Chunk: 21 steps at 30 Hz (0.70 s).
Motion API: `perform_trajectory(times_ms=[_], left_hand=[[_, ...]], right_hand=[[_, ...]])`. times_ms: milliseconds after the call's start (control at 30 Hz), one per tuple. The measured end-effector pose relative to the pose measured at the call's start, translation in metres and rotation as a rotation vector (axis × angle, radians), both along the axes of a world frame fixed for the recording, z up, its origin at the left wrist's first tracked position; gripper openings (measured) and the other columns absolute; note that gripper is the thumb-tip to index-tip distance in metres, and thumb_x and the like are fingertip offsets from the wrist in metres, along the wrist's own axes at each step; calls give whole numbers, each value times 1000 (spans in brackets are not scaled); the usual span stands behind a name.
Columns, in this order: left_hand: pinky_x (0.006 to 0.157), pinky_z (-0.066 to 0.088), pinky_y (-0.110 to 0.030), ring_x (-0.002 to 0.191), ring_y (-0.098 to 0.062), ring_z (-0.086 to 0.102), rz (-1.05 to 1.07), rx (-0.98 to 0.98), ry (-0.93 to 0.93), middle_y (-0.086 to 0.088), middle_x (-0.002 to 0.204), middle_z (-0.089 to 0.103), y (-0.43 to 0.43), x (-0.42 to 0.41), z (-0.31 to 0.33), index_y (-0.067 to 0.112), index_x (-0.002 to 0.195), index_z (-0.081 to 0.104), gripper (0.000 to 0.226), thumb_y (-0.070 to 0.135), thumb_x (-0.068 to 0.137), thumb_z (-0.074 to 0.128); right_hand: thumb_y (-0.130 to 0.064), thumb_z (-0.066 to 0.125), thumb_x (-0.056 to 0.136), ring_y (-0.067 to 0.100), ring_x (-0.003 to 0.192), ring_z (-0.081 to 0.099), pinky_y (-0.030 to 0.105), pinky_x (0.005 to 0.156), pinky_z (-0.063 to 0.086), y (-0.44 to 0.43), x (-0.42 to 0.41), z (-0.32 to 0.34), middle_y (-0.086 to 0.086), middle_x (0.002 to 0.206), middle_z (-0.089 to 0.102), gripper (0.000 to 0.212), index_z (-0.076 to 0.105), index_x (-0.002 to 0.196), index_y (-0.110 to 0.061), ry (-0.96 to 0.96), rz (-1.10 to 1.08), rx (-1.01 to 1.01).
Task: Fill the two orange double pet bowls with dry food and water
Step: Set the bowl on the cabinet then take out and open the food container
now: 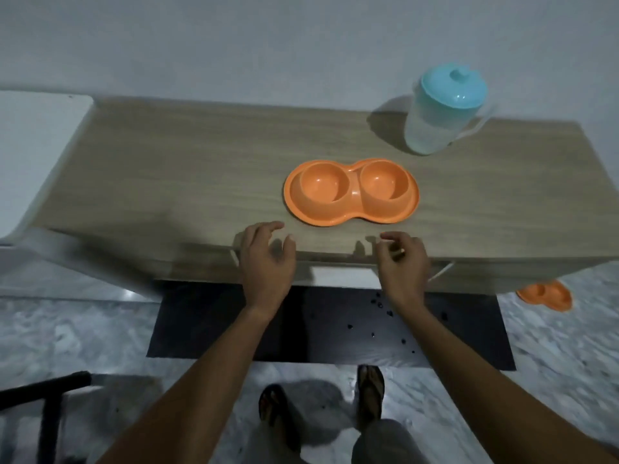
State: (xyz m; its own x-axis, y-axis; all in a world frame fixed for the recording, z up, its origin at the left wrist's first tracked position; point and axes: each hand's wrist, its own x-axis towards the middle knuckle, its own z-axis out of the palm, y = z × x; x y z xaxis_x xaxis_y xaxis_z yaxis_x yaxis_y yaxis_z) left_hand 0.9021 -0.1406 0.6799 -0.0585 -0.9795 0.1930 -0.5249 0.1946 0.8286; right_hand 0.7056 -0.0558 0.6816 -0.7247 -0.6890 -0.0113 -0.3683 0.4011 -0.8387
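The double bowl (351, 192) is sitting on the wooden table (187, 175), right of centre, near the front edge; both cups are looking empty. It is judged to be thin moulded plastic: light, stiff, smooth, prob. a bit slippery, not fragile. The wide flat rim is giving the best hold, w/ one hand at each rounded end, or a pinch at the narrow waist btwn the cups. Once filled it is going to be heavier on the water side, so it should be kept level.

A second orange bowl (546, 295) is lying on the floor at the right, partly hidden by the table. A clear jug (438, 118) w/ a turquoise lid is standing at the far right of the table, well apart from the bowl; the water level cannot be told. No food container is being shown.

The left hand (266, 259) and right hand (402, 262) are being held over the near table edge, just short of the bowl, fingers loosely curled and spread, nothing being gripped. Dark bits are scattered on the black mat (328, 326) below.
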Motion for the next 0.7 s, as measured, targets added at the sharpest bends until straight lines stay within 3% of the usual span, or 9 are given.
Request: perform_trajectory(times_ms=[100,200,300,400,467,567,633,700], left_hand=[[74,54,-39,86,-17,63,-45,20,-43,5,97,62,25,43,-25,17,95,67,12,26,88,66],[74,56,-40,89,-12,63,-103,169,-61,8,98,63,30,70,-50,19,97,69,15,31,88,68],[81,56,-37,98,-13,63,-133,292,-77,6,107,65,18,79,-75,21,106,70,24,36,88,68],[87,48,-27,112,-16,59,-100,408,-31,1,121,63,0,74,-102,21,123,63,40,38,87,69],[98,45,-31,124,-18,53,-71,464,-9,-3,135,56,-15,67,-126,19,137,52,60,42,85,72],[113,37,-39,138,-22,41,-67,570,18,-7,151,41,-34,57,-158,9,145,38,85,46,79,76],[104,41,-32,128,-22,47,-67,588,39,-6,138,49,-44,51,-175,4,129,46,72,43,78,78],[84,41,-18,104,-14,55,-53,596,48,3,110,56,-54,45,-183,12,114,51,52,36,78,81]], right_hand=[[-33,67,90,10,74,63,45,72,55,23,46,-30,-2,87,65,9,69,86,-25,-55,47,61],[-36,70,88,15,78,66,47,72,58,26,76,-53,-2,89,68,7,71,90,-30,-162,97,156],[-32,73,88,16,84,66,42,81,57,16,91,-82,2,93,69,10,71,96,-28,-222,139,214],[-31,75,89,9,78,64,30,72,53,-4,97,-114,3,105,69,14,69,101,-28,-299,106,234],[-31,74,90,2,71,61,17,64,46,-19,98,-140,-1,113,66,20,68,108,-26,-337,63,230],[-31,71,93,-2,70,58,21,70,44,-43,96,-174,-3,119,65,34,64,125,-22,-341,28,176],[-29,68,95,0,74,59,18,73,43,-60,94,-195,-2,121,65,37,61,131,-21,-340,-1,101],[-24,64,97,11,88,64,18,81,44,-76,91,-209,-1,119,66,35,61,132,-18,-371,-38,31]])
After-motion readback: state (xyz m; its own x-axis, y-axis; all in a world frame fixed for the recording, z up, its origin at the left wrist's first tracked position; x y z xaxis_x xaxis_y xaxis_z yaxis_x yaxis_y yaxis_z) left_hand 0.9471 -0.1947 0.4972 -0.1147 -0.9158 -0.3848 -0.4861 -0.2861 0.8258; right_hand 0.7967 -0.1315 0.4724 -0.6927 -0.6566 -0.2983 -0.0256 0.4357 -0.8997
